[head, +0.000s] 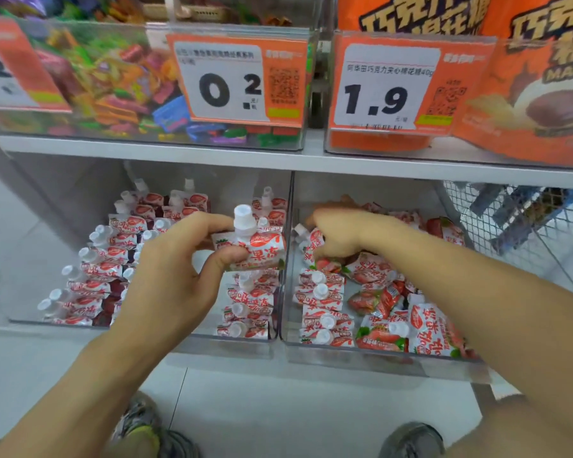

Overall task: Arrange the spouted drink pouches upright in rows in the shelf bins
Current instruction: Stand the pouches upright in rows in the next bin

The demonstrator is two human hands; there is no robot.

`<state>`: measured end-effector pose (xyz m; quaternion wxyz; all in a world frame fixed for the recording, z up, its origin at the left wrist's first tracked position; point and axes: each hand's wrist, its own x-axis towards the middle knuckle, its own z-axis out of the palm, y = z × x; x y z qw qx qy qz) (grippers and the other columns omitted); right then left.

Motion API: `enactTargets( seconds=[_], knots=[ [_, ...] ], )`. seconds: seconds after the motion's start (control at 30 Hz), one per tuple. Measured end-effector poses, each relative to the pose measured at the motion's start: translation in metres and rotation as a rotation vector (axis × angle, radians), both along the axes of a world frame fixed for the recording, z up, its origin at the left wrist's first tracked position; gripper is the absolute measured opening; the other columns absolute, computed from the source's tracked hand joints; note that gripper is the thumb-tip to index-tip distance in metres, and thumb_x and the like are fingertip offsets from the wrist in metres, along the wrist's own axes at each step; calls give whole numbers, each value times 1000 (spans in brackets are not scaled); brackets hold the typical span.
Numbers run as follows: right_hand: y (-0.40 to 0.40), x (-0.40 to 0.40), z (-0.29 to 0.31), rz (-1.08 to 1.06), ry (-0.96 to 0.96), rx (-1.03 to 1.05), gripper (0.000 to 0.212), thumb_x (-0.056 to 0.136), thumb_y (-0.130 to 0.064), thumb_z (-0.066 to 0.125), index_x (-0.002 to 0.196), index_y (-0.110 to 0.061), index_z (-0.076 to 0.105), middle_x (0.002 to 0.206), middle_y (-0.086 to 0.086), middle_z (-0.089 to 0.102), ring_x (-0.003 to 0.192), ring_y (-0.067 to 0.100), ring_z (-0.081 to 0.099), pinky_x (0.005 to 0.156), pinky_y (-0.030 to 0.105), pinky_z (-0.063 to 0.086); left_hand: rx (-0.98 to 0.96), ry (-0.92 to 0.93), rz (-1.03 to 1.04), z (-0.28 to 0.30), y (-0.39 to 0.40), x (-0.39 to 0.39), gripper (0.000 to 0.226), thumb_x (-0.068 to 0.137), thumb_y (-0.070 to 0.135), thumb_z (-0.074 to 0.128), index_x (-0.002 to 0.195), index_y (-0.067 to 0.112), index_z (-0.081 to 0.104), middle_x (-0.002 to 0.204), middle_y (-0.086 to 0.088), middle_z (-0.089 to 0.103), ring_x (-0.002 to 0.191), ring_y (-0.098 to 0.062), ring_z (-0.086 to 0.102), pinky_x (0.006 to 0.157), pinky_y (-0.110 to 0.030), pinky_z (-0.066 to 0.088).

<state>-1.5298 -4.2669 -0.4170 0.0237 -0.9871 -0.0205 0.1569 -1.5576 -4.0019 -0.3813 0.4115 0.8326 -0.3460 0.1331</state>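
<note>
pouches (252, 247): white with red writing, red strawberry pictures, white caps
bins (280, 325): see-through
shelf (146, 150): white
price tags (235, 77): orange and white, big black numbers
candy (113, 87): many colours, green, purple, orange, blue
big bags (543, 94): orange, with a brown and white treat picture
basket (510, 213): grey wire

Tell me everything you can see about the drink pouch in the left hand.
The pouch is a small, soft, glossy white packet with red print and a strawberry picture. A white ribbed screw cap tops its short spout. It is upright, cap pointing up, held above the right-hand row in the left bin. The left hand pinches it, thumb on the front lower left and fingers behind near the spout. It looks full and sealed. Its lower edge sits just over the pouches below; whether it touches them is unclear.
</note>
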Motion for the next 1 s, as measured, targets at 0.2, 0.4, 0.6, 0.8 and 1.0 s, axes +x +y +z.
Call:
enactTargets(
  seconds=[0.2,0.4,0.6,0.8,1.0],
  knots=[
    [-16,-35,2,-22,-241,367,34,82,-24,79,99,-24,50,98,-3,64,71,7,57,67,33,46,-39,47,32,3,4,3,23,79,40,59,101,32,59,92,35,52,83,21,56,66,4,40],
    [-4,-36,-14,133,-99,124,35,86,-14,66,118,-26,63,113,-1,71,102,22,65,88,41,54,30,34,32,2,2,3,34,80,41,57,105,20,67,91,36,50,75,14,54,67,5,38],
    [-8,-35,-7,71,61,180,34,92,-18,66,122,-28,56,109,-2,65,96,19,60,84,39,51,12,40,36,3,4,1,27,79,43,56,103,30,61,91,38,49,74,18,53,59,3,40],
    [-19,-39,14,49,-57,216,40,89,-25,70,128,-30,62,128,-7,63,113,14,60,98,34,50,18,47,13,1,2,2,38,79,44,56,106,19,68,90,36,51,77,18,56,61,3,39],
    [-47,-63,3,-24,-66,37,90,70,-73,71,146,-46,30,146,-3,48,125,23,52,101,37,47,0,-6,13,-1,-2,-1,38,82,44,56,107,17,67,89,34,50,73,13,54,56,-1,39]
  ],
)
